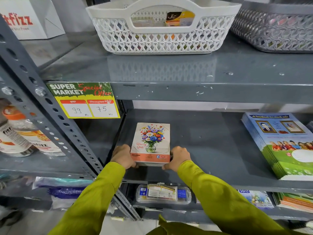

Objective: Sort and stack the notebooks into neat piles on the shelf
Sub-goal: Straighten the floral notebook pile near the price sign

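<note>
A small pile of notebooks with a flower-vase cover lies on the middle grey shelf, near its left front. My left hand grips the pile's left side and my right hand grips its right side, fingers curled under the front corners. Both arms wear yellow-green sleeves. A second pile of notebooks, blue and green with portraits on top, rests at the shelf's right end, fanned slightly.
The upper shelf holds a white plastic basket and a grey basket. A price tag hangs from the upper shelf's front edge at left. Bottles fill the neighbouring rack. Below are a clear plastic box and more notebooks.
</note>
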### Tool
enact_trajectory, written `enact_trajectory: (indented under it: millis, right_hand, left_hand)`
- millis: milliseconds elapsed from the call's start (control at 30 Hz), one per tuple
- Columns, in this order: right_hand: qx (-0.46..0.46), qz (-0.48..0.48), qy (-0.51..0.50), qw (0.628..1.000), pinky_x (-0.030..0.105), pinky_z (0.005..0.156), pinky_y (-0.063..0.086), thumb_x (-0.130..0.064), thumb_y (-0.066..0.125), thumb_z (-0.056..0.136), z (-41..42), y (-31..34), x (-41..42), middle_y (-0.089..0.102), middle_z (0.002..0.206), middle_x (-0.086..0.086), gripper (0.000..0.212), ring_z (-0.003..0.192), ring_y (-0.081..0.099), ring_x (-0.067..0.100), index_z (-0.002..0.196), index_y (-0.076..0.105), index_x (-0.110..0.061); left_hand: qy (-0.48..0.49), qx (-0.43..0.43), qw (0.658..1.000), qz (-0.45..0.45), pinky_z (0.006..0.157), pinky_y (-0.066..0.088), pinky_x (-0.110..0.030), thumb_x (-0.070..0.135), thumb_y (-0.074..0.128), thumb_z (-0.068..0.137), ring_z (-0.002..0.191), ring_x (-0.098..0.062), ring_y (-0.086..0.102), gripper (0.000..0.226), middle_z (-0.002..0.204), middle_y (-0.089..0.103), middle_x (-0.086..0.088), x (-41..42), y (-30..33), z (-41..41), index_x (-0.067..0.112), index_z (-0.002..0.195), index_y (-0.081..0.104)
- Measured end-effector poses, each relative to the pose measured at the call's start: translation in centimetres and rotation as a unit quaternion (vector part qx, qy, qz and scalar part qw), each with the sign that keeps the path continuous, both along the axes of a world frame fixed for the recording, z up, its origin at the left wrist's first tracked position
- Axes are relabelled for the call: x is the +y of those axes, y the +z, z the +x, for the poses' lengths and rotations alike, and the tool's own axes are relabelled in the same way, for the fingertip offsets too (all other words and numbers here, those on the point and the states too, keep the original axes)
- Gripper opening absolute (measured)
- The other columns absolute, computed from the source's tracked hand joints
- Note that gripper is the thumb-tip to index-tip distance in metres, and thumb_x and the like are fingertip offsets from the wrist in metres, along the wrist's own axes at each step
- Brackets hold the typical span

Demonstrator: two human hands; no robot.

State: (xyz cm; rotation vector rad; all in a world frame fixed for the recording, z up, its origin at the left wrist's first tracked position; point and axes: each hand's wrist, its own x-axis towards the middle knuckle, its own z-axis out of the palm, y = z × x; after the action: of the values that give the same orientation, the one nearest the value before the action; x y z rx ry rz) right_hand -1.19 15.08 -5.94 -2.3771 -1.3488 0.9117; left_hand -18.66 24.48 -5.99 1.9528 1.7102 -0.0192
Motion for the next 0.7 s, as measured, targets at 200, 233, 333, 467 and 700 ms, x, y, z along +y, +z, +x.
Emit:
enact_trajectory:
  millis: [200,233,333,467,700]
  right_hand:
    - [-0.021,-0.002,0.016,1.000,0.036,0.096,0.052,-0.034,0.078,0.074,-0.08,0.61,0.33,0.067,0.123,0.009,0.055,0.109,0.067,0.025,0.120,0.060,-0.009]
    - [-0.022,-0.004,0.016,1.000,0.036,0.096,0.052,-0.034,0.078,0.074,-0.03,0.66,0.37,0.067,0.124,0.009,0.056,0.109,0.067,0.026,0.120,0.060,-0.009]
    - [-0.028,-0.009,0.017,0.999,0.036,0.096,0.052,-0.034,0.079,0.073,-0.01,0.67,0.46,0.067,0.123,0.008,0.057,0.109,0.067,0.025,0.121,0.060,-0.009]
    - [-0.027,-0.012,0.015,0.999,0.036,0.096,0.053,-0.035,0.080,0.072,-0.01,0.54,0.54,0.068,0.122,0.008,0.057,0.107,0.067,0.025,0.120,0.061,-0.010]
    - [-0.028,-0.013,0.013,0.999,0.036,0.096,0.054,-0.036,0.082,0.070,0.13,0.22,0.69,0.069,0.121,0.007,0.058,0.105,0.068,0.024,0.119,0.062,-0.011]
  left_hand:
    - [0.009,-0.013,1.000,0.012,0.081,0.055,-0.029,0.027,0.092,0.055,0.093,-0.024,0.069,0.051,0.107,0.072,-0.011,-0.13,0.12,-0.01,0.008,0.098,0.074]
    - [0.011,-0.016,1.000,0.014,0.081,0.054,-0.028,0.026,0.092,0.055,0.094,-0.024,0.069,0.050,0.107,0.072,-0.011,-0.13,0.20,0.00,0.007,0.098,0.074]
    - [0.015,-0.021,0.999,0.026,0.081,0.053,-0.027,0.025,0.091,0.058,0.096,-0.024,0.068,0.049,0.107,0.072,-0.012,-0.28,0.19,0.03,0.006,0.099,0.074]
    - [0.016,-0.034,0.999,0.032,0.073,0.050,-0.021,0.022,0.090,0.059,0.081,-0.020,0.065,0.041,0.102,0.074,-0.011,-0.50,-0.04,-0.12,0.006,0.094,0.076]
    - [0.002,-0.035,0.999,0.036,0.071,0.054,-0.023,0.022,0.090,0.058,0.077,-0.021,0.069,0.036,0.093,0.076,-0.010,-0.84,0.16,-0.22,0.005,0.088,0.077]
